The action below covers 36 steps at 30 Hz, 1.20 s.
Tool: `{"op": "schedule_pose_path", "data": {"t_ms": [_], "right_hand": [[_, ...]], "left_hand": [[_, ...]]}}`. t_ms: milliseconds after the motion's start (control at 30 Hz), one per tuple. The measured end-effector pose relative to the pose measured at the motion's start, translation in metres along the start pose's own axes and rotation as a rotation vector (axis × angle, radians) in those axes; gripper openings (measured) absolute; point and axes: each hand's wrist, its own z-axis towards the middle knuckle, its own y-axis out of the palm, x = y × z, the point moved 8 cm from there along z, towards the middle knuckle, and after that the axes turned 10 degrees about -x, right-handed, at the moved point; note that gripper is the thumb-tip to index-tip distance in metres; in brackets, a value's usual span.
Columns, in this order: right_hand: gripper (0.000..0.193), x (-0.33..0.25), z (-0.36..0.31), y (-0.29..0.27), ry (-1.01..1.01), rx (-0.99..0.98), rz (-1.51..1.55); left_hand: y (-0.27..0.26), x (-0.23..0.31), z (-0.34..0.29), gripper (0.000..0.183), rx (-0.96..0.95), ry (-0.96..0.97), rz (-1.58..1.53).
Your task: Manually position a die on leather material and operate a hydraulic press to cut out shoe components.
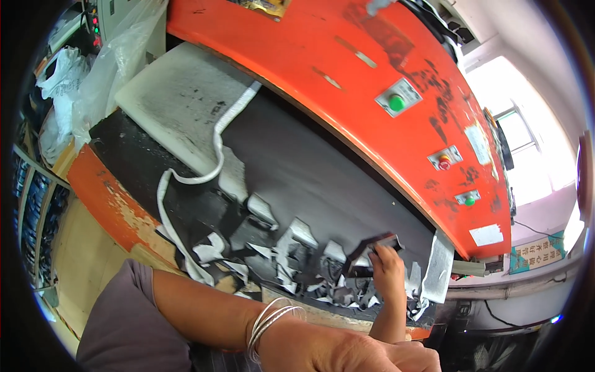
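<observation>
My right hand (388,271) is closed on the edge of a dark cutting die (367,250), a hollow frame shape, over the right part of the black sheet material (304,167). Several black and white offcuts (291,251) lie in a jagged row along the near edge of this sheet, around and under the die. Close to the camera at the bottom, my left hand (353,353) has its knuckles bent, with silver bangles on the wrist. Its fingertips and anything in them are hidden by the lower picture edge.
An orange press beam (279,43) with green and red buttons spans the far side, just above the sheet. A pale grey pad (180,93) lies at the back left, and a curling white strip (218,139) runs forward from it. Plastic bags (65,80) hang at far left.
</observation>
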Motion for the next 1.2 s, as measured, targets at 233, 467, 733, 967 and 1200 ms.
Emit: {"op": "schedule_pose_path", "data": {"t_ms": [233,467,733,967,1200], "right_hand": [[0.013,-0.164,0.135,0.031,-0.305,-0.134,-0.158],[0.018,-0.163,0.205,0.106,0.241,-0.35,0.409],[0.016,-0.197,0.237,0.142,0.464,-0.376,1.158],[0.009,-0.228,0.242,0.171,0.456,-0.323,1.525],[0.023,-0.239,0.236,0.157,0.41,-0.217,1.482]], "left_hand": [[-0.011,0.087,-0.051,0.019,0.007,-0.281,0.321],[-0.08,0.161,-0.288,0.067,-0.174,-2.009,1.776],[-0.016,0.251,-0.313,0.06,0.059,-2.094,1.338],[-0.093,0.299,-0.254,0.035,0.665,-1.315,1.627],[-0.176,0.286,-0.281,0.034,0.815,-1.106,1.705]]}}
